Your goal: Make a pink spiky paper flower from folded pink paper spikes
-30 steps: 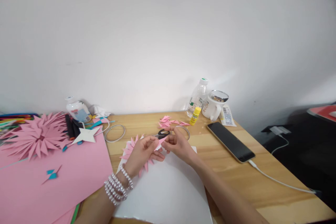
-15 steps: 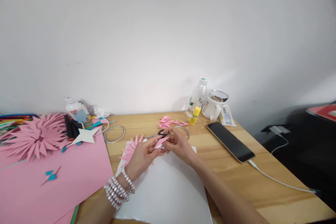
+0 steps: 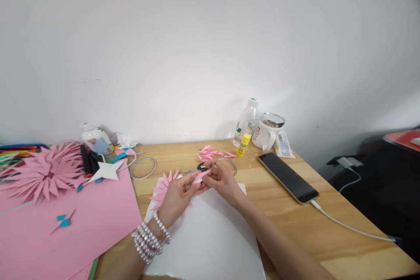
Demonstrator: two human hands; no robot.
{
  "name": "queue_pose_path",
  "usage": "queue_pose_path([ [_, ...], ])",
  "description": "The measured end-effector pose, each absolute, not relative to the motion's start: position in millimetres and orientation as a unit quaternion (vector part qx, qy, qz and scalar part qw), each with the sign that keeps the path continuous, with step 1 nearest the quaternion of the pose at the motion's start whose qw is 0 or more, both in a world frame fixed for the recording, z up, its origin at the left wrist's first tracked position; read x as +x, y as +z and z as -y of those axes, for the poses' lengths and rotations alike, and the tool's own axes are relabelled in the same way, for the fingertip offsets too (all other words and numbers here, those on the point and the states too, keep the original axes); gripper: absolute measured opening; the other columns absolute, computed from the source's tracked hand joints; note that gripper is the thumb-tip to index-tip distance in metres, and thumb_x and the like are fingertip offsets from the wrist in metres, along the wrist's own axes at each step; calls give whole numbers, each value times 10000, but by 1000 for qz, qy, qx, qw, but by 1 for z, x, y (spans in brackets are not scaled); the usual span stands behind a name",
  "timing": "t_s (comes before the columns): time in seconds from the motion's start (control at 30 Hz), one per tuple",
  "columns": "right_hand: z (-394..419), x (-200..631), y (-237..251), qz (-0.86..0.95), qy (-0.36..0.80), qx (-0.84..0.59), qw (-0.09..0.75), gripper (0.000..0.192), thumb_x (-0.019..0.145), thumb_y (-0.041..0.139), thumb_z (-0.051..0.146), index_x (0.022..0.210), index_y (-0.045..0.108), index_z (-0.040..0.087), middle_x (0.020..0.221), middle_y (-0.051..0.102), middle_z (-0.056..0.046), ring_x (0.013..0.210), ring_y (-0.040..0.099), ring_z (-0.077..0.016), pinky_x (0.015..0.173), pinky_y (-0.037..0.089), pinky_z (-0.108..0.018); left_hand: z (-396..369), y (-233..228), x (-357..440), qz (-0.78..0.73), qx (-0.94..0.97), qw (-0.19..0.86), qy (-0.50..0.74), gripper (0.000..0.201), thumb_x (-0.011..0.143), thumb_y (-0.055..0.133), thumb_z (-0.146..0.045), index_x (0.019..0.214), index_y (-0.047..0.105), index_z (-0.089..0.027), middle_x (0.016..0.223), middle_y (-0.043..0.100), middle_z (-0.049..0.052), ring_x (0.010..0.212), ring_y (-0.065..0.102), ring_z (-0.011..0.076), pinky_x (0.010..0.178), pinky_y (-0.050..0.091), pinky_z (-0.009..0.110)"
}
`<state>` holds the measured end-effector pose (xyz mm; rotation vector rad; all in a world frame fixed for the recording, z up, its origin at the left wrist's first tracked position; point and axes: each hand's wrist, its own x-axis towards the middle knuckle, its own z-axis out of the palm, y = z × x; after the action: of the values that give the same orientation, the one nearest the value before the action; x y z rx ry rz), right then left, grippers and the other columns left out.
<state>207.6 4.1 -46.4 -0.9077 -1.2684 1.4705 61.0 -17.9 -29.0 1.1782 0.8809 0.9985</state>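
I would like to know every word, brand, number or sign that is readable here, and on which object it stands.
No text can be read with certainty.
White mug: slanted letters, unclear.
Yellow glue stick: dark print, too small.
White bottle: red lettering, blurred.
Clear bottle: green marking, too small.
Printed slip: code-like pattern and print, too blurred.

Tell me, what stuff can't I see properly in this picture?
All in the head view:
- Part of the folded pink paper: covered by the fingers of the left hand and right hand.
- Part of the spiky pink paper piece: hidden behind the left hand.
- Part of the scissors' handles: behind the right hand.
- The big pink sheet's far end: cut off by the left edge.
- The glue stick's small print: too small.
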Motion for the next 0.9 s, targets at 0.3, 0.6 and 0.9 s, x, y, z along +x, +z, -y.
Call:
queue_pose_path([
  [0.3, -5, 205, -50, 515, 590, -381, 491, 363, 667, 629, 268, 935, 393, 205, 688, 592, 33, 593, 630, -145, 610, 531, -320, 18, -28, 64, -398, 486, 629, 457, 393, 679, 658, -301, 1034, 611, -138, 1090, 642, 99, 967, 609, 251, 906, 449, 441],
  [0.6, -7, 205, -55, 527, 553, -401, 505, 369, 654, 626, 225, 941, 395, 201, 588, 551, 72, 525, 580, -115, 565, 496, -278, 16, -24, 59, -408, 470, 652, 433, 417, 694, 647, -349, 1035, 595, -116, 948, 685, 113, 894, 635, 233, 867, 472, 406],
  [0.9, -4, 202, -52, 509, 591, -384, 494, 380, 652, 656, 249, 939, 412, 195, 586, 544, 69, 518, 558, -102, 555, 490, -263, 12, -26, 56, -477, 506, 592, 408, 169, 642, 668, -257, 738, 621, -126, 685, 695, 60, 679, 656, 192, 678, 527, 327],
])
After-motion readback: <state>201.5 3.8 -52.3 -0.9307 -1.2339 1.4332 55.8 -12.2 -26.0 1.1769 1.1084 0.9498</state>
